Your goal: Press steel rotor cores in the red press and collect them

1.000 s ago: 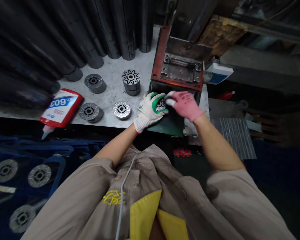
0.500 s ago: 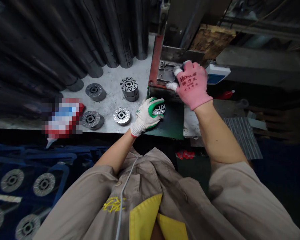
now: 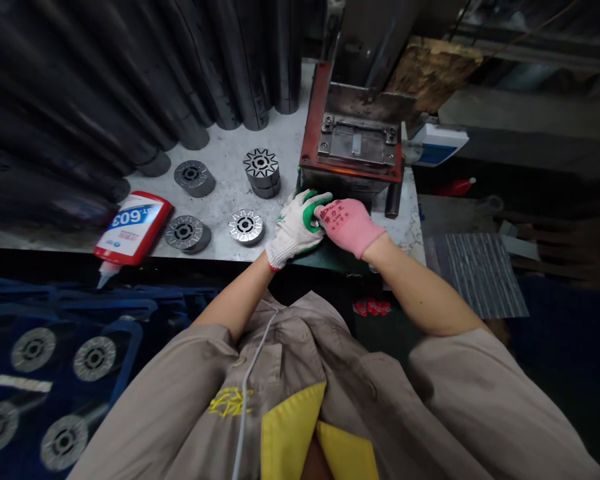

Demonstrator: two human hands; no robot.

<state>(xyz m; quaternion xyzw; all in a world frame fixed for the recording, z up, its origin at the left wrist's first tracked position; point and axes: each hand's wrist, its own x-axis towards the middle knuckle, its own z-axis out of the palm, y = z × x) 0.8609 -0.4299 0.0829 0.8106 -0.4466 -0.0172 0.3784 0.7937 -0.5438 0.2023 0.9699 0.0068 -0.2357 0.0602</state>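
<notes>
My left hand (image 3: 300, 223), in a white glove with a green palm, is closed around a slotted metal rotor core at the bench's front edge. Only a sliver of that core shows between the gloves. My right hand (image 3: 349, 227), in a pink glove, has its fingers pinched together against the top of the same core; whatever they hold is hidden. Left of my hands stand a low rotor core (image 3: 246, 227) and a taller stack of rotor core (image 3: 261, 172). Just beyond my hands is a steel fixture (image 3: 359, 143) on a red base.
Farther left are two darker cores (image 3: 186, 233) and a red-and-white bottle (image 3: 134, 227) marked 603, lying with its nozzle past the bench edge. Long dark stacks (image 3: 250, 80) fill the back left. Blue trays (image 3: 130, 360) with several cores sit below. A white display box (image 3: 441, 143) is right of the fixture.
My right hand has come down from the fixture to the core in my left hand, uncovering the fixture's top plate. My left hand has stayed nearly in place.
</notes>
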